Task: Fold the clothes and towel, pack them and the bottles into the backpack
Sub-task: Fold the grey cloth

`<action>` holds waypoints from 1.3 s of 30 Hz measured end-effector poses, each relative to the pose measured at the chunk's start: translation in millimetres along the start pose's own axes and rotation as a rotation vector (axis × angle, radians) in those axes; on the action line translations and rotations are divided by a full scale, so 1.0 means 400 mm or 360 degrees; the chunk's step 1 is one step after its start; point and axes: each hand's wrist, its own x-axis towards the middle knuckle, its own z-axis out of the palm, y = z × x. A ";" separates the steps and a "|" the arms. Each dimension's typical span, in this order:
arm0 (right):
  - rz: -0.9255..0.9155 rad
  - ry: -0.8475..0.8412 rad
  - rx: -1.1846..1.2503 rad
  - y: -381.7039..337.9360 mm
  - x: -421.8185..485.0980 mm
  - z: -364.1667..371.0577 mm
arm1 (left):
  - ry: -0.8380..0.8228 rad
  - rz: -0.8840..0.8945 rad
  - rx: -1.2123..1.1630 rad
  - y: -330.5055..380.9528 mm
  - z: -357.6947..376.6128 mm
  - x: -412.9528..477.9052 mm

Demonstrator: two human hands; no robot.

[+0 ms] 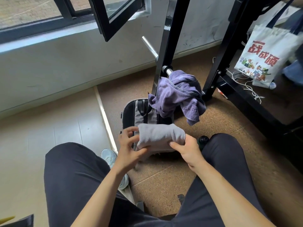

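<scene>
A folded grey cloth [161,134] is held in the air between my knees, above the black and grey backpack [134,112] lying on the floor. My right hand [188,149] grips its right end, thumb on the near side. My left hand [129,145] is at its left end with the fingers spread and the thumb under the cloth. A purple towel [178,94] hangs crumpled over a steel bar just beyond the backpack. The dark cap of a bottle [203,139] shows beside my right knee; the rest of the bottle is hidden.
A black steel rack post [165,46] rises right behind the backpack, with more black frame [237,95] to the right. A white tote bag [265,53] hangs there, and white cables lie below it. An open window frame juts in overhead. My shoe [109,157] sits left of the backpack.
</scene>
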 end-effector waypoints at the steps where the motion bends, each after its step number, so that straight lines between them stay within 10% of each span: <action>1: -0.0009 0.0067 -0.0074 -0.002 -0.003 0.002 | 0.0033 0.0051 0.0100 -0.003 -0.003 0.001; 5: -0.0052 0.0253 -0.0434 0.003 0.004 -0.009 | -0.0041 0.0151 0.0055 -0.001 -0.011 -0.004; 14: 0.0275 -0.0186 0.0582 -0.020 0.004 -0.016 | -0.0216 -0.0488 -0.0776 0.047 -0.008 -0.019; 22: 0.0344 -0.0294 0.0418 -0.020 -0.005 -0.019 | -0.0177 -0.0814 -0.0934 0.028 -0.001 -0.015; 29: 0.0736 -0.0433 0.0830 -0.066 -0.026 -0.019 | -0.0286 -0.0703 -0.1078 0.021 -0.016 -0.004; 39: 0.0416 -0.0411 0.0674 -0.071 -0.030 -0.016 | -0.0292 -0.0614 -0.1444 0.031 -0.038 -0.002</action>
